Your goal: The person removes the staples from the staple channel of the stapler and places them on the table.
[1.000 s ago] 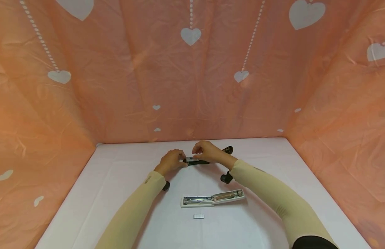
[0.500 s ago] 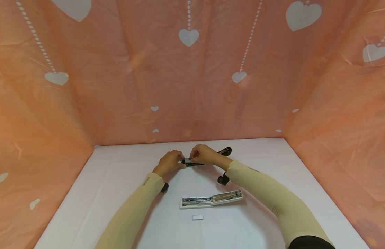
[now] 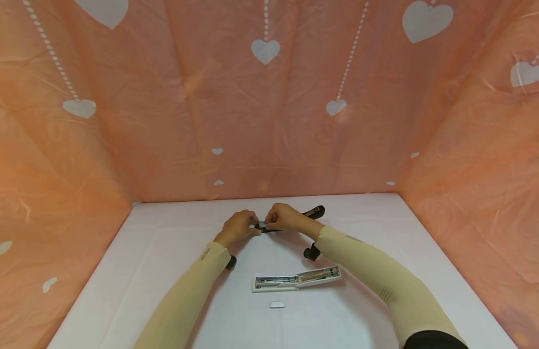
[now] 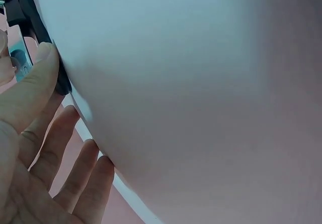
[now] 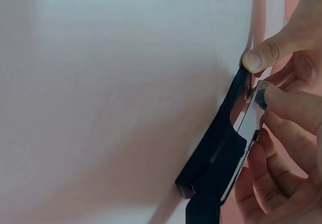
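Note:
An opened black stapler (image 3: 315, 212) lies at the far part of the table, its top arm swung back to the right. My left hand (image 3: 239, 227) holds the front end of its base, the thumb (image 4: 44, 65) on the near side. From the right, my right hand (image 3: 288, 217) pinches the metal staple magazine (image 5: 250, 121) near its front tip. In the right wrist view the magazine stands angled up from the black base (image 5: 211, 151), with a gap between them at the front. My right hand covers the stapler's middle in the head view.
A white stapler (image 3: 276, 284), also opened out, lies nearer on the white table (image 3: 173, 271). Just in front of it is a short strip of staples (image 3: 277, 305). Behind the table and along both sides hangs an orange curtain with hearts (image 3: 234, 121).
My right hand has moved slightly left and down, its fingers closing on the magazine near the left hand. The left hand keeps its hold on the stapler base.

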{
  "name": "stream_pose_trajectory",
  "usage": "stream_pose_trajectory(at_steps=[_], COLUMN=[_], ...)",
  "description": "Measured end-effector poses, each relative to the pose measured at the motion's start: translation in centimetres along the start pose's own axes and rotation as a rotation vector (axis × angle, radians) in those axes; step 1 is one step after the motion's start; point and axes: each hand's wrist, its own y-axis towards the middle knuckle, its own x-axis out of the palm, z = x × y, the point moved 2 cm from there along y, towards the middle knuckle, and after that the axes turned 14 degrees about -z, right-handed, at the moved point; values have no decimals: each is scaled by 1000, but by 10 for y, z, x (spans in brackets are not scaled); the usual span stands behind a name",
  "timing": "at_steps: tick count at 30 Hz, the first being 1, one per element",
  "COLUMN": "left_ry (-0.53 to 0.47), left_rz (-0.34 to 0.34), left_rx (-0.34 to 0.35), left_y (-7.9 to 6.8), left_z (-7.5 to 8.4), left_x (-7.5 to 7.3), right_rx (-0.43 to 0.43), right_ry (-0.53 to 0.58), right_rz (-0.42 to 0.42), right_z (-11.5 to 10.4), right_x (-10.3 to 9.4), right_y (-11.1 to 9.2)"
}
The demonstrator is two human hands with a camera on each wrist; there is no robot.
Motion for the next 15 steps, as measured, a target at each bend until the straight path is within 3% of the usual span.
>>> stream_pose_trajectory(at_steps=[15], left_ry=[-3], left_rz=[4], left_rx=[4], left_y=[1], left_z=[-1], left_x=[2], right_rx=[74], right_ry=[126], right_rz=[25], right_z=[6], right_x=[4], right_y=[6])
